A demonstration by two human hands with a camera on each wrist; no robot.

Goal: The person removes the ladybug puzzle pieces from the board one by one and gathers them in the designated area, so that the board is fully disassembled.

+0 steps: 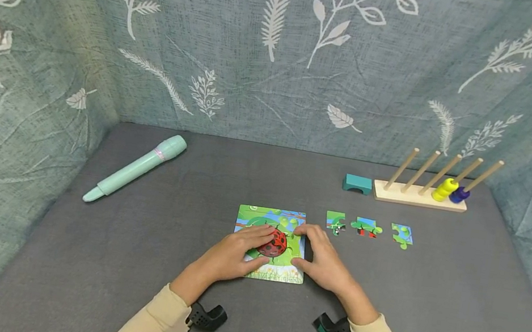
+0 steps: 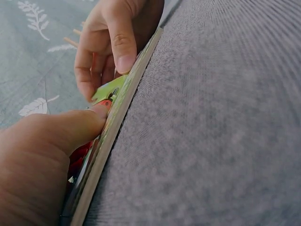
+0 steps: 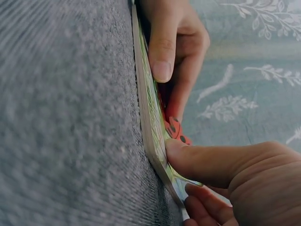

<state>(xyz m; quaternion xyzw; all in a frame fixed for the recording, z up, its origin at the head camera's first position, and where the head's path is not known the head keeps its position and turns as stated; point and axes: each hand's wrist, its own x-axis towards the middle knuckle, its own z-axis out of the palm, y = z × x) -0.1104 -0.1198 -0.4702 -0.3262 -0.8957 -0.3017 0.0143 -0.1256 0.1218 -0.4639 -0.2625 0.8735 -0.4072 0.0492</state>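
A ladybug jigsaw puzzle (image 1: 275,273) lies in its flat tray on the table before me. My left hand (image 1: 237,252) rests over its left half, fingers stretched across the picture and thumb low on the ladybug. At the right side, my right hand (image 1: 326,262) pinches a green and red puzzle piece (image 2: 110,89) between thumb and fingers. That piece stands tilted up from the picture in both wrist views, its red spotted end (image 3: 175,129) toward the left hand. Part of the ladybug's left side is hidden under my left fingers.
Three loose puzzle pieces lie right of the tray, among them a blue and green corner piece (image 1: 402,235). Behind them stand a teal arch block (image 1: 358,184) and a wooden peg stand (image 1: 403,195) with yellow and dark blue rings. A mint-green marker-shaped object (image 1: 136,169) lies at back left.
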